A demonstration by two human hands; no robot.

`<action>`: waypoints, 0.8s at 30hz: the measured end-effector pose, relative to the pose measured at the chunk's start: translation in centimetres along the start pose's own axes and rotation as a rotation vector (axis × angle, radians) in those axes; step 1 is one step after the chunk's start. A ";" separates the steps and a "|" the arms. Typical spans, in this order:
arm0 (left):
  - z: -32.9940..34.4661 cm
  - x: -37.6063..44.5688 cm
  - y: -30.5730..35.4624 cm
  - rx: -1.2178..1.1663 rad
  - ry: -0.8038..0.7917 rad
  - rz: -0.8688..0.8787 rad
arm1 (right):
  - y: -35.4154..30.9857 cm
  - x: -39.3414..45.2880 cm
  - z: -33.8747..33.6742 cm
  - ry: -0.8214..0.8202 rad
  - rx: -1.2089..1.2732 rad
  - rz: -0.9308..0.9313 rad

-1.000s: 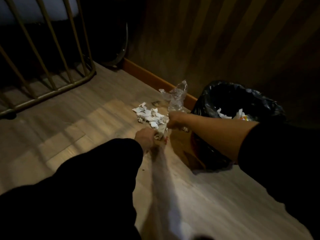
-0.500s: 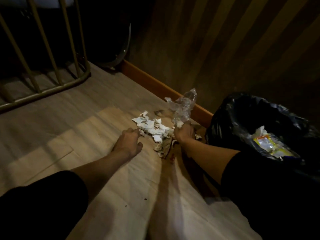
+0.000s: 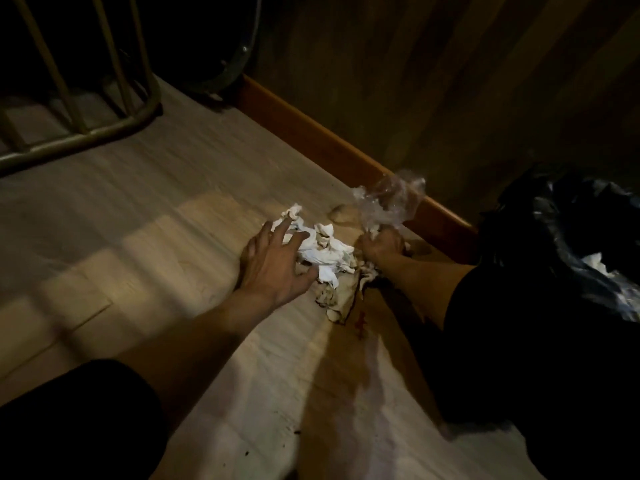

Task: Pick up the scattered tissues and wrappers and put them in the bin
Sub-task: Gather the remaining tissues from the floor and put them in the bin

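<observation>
A heap of crumpled white tissues [image 3: 325,252] lies on the wooden floor near the wall. My left hand [image 3: 273,263] rests on the heap's left side with fingers spread, touching the tissues. My right hand [image 3: 381,245] sits at the heap's right side, closed on a crinkled clear plastic wrapper [image 3: 389,202] that stands up from the fist. A flattened brownish wrapper [image 3: 337,303] lies just in front of the tissues. The bin with a black liner [image 3: 568,223] stands at the right edge and holds white tissue scraps.
An orange-brown skirting board [image 3: 329,136] runs along the dark striped wall behind the heap. A curved metal frame with upright bars [image 3: 104,129] stands at the back left. A small red mark [image 3: 362,322] shows on the floor near the wrapper.
My left hand slid forward onto the tissue heap and spread its fingers. The view moved closer and left, pushing the bin toward the right edge. My right hand kept hold of the plastic wrapper.
</observation>
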State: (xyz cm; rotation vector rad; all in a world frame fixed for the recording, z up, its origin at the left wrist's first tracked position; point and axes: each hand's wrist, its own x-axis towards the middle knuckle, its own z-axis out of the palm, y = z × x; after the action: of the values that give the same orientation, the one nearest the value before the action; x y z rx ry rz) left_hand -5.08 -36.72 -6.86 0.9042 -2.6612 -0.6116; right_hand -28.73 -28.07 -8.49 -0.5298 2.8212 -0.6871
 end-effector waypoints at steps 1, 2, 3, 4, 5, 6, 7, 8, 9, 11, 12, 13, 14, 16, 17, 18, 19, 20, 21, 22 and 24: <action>0.4 0.5 0.0 -0.001 -0.023 -0.019 | 0.3 -0.4 0.3 0.020 0.058 0.005; 0.7 0.9 0.1 -0.004 -0.061 -0.039 | 0.4 -0.8 0.7 0.046 0.103 -0.005; 1.1 1.3 0.1 -0.014 -0.112 -0.059 | 0.5 -1.3 0.9 0.066 0.140 -0.019; 1.4 1.7 0.1 -0.025 -0.167 -0.079 | 0.5 -1.9 1.2 0.071 0.168 -0.028; 1.6 2.0 0.2 -0.030 -0.219 -0.096 | 0.5 -2.5 1.4 0.063 0.188 -0.028; 1.7 2.2 0.3 -0.023 -0.272 -0.108 | 0.5 -3.1 1.6 0.052 0.193 -0.030; 1.7 2.4 0.5 0.002 -0.323 -0.112 | 0.5 -3.7 1.9 0.044 0.189 -0.043; 1.7 2.4 0.5 0.039 -0.363 -0.109 | 0.5 -4.4 2.1 0.043 0.176 -0.068; 1.9 2.3 0.5 0.077 -0.382 -0.100 | 0.6 -5.0 2.2 0.035 0.157 -0.097; 2.4 1.6 0.2 0.134 -0.346 -0.059 | 0.8 -6.2 2.3 0.012 0.121 -0.156; 2.6 1.0 0.0 0.157 -0.301 -0.025 | 0.9 -6.9 2.4 -0.002 0.117 -0.180; 2.7 0.4 -0.3 0.176 -0.251 0.011 | 0.9 -7.7 2.5 -0.022 0.116 -0.198; 2.6 -0.3 -0.5 0.189 -0.205 0.043 | 0.7 -8.6 2.6 -0.035 0.113 -0.220; 1.8 -1.5 -0.9 0.198 -0.158 0.084 | 0.4 -10.5 3.0 -0.057 0.101 -0.254; 1.2 -2.1 -1.0 0.190 -0.150 0.088 | 0.1 -11.5 3.1 -0.070 0.106 -0.260; 0.4 -2.6 -1.1 0.177 -0.153 0.089 | -0.1 -12.5 3.2 -0.087 0.121 -0.266; -0.4 -3.2 -1.3 0.167 -0.158 0.092 | -0.3 -13.4 3.4 -0.103 0.140 -0.279; -1.3 -3.8 -1.7 0.157 -0.163 0.093 | -0.6 -14.5 3.6 -0.119 0.148 -0.301; -2.1 -4.4 -2.1 0.132 -0.166 0.083 | -0.8 -15.5 3.8 -0.120 0.147 -0.329; -2.8 -4.9 -2.6 0.089 -0.171 0.062 | -1.1 -16.4 3.8 -0.112 0.142 -0.349; -3.7 -5.8 -3.6 0.006 -0.181 0.005 | -1.7 -17.6 2.9 -0.066 0.163 -0.327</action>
State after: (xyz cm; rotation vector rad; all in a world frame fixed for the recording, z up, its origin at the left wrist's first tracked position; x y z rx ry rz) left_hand 2.64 -36.82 -5.91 0.8815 -2.8252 -0.7159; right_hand -11.26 -23.87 -8.53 -0.9760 2.6121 -0.9287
